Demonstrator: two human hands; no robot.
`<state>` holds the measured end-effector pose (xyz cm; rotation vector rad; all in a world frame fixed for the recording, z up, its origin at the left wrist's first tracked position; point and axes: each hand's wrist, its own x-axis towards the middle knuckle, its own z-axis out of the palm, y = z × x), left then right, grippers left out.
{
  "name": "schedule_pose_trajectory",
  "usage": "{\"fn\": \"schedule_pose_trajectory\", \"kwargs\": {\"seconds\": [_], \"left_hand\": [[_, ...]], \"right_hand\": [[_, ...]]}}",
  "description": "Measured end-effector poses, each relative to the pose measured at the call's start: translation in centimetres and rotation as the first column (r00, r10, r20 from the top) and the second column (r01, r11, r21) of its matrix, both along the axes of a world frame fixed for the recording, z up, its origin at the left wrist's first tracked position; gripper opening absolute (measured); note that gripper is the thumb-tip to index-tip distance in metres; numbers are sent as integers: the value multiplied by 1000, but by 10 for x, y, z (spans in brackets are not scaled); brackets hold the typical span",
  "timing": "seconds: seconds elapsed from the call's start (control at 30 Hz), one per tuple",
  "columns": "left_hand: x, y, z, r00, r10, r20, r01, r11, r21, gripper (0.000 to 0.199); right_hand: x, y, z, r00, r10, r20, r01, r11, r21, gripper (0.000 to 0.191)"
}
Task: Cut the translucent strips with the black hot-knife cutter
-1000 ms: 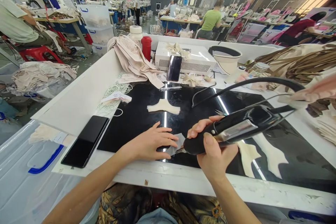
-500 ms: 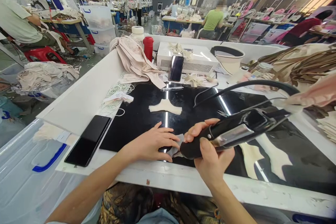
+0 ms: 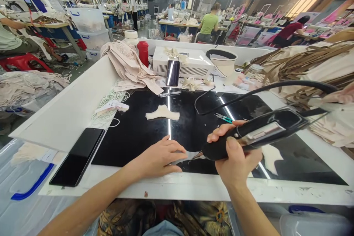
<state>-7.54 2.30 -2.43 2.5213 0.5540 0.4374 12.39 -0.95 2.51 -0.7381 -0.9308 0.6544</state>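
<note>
My right hand [image 3: 238, 155] is wrapped around a black corded hand tool [image 3: 265, 129] with a silver metal plate on its side. The narrow metal tip [image 3: 197, 155] points left, low over the glossy black work surface [image 3: 129, 132]. My left hand [image 3: 162, 156] lies palm down with fingers stretched out, its fingertips over a thin greyish translucent piece [image 3: 190, 155] beside that tip. Part of this piece is hidden beneath the fingers. A cream cut fabric piece [image 3: 162, 113] rests farther back. Another cream piece [image 3: 272, 158] lies right of my right hand, partly covered by the tool.
Green-handled thread snips [image 3: 224, 118] lie behind the tool. A black phone [image 3: 77, 156] is at left, near tangled pale cord [image 3: 103, 108]. Behind stand a white vented box [image 3: 185, 61] and a red bottle [image 3: 143, 54]. A blurred hand [image 3: 343, 96] shows at the right edge.
The view has swung right, shifting the scene left. The tool has drawn slightly away from my left fingers, and its metal tip now shows. The snips' green handles have come into view.
</note>
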Motion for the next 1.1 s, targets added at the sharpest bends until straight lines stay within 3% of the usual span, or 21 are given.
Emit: {"fn": "schedule_pose_trajectory", "kwargs": {"seconds": [0.3, 1.1], "left_hand": [[-2, 1, 1, 999, -17, -37, 18, 999, 31, 32], [-4, 0, -1, 999, -16, -36, 17, 1000, 5, 30]], "right_hand": [[-3, -4, -8, 999, 37, 31, -36, 999, -22, 31], [10, -7, -7, 993, -77, 91, 83, 995, -64, 30]]}}
